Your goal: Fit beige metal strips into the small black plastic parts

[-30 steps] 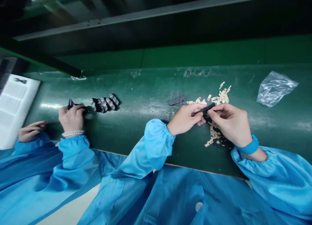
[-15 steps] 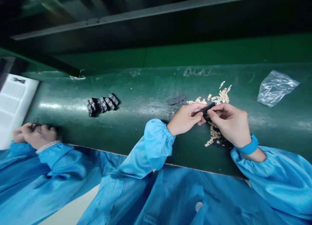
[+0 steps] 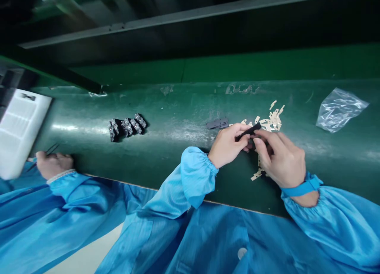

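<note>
My left hand (image 3: 227,144) pinches a thin black strip (image 3: 249,130) that sticks out to the upper right. My right hand (image 3: 280,157) is closed just below the strip's end, its fingertips touching it; what else they hold is hidden. Both hands hover over a scatter of small cream paper tabs (image 3: 271,121) and dark pieces on the green belt (image 3: 178,147). A flat dark grey strip (image 3: 217,124) lies just left of my hands.
A cluster of small black parts (image 3: 126,126) sits on the belt further left. A crumpled clear plastic bag (image 3: 338,109) lies at the right. A co-worker's hand (image 3: 55,164) with tweezers is at the left edge beside a white tray (image 3: 20,127).
My right hand has slid down and left under the strip's end, and my left hand tilted the strip upward. The co-worker's hand drew back from the black parts to the belt's near edge.
</note>
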Demonstrator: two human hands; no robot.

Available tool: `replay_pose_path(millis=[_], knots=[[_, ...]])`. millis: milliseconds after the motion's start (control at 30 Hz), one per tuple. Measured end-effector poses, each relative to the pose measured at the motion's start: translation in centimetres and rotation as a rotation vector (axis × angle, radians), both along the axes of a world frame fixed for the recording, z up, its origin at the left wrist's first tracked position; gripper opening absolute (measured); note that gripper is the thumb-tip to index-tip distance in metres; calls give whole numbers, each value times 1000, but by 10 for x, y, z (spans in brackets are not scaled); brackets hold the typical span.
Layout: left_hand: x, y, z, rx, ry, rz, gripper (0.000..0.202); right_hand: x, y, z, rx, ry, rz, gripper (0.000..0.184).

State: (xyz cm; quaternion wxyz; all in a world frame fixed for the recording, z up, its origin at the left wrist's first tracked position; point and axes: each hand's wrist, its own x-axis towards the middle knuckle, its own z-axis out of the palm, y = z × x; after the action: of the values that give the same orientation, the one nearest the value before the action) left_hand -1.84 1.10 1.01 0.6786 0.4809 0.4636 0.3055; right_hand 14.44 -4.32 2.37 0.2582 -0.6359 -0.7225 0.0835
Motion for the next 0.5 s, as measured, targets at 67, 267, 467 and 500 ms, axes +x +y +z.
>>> replay_pose_path(millis=[67, 267, 467, 500], knots=[[0, 1, 1, -29, -9, 12, 20, 4, 1, 3, 16, -59, -45, 41], [-2, 3, 3, -84, -94, 25, 18, 21, 7, 7, 68, 141, -156, 42], [-4, 1, 5, -92, -112, 36, 17, 22, 11, 4, -9, 352, -190, 35], [-4, 1, 5, -88, -111, 36, 18, 21, 11, 3, -10, 379, -192, 34]])
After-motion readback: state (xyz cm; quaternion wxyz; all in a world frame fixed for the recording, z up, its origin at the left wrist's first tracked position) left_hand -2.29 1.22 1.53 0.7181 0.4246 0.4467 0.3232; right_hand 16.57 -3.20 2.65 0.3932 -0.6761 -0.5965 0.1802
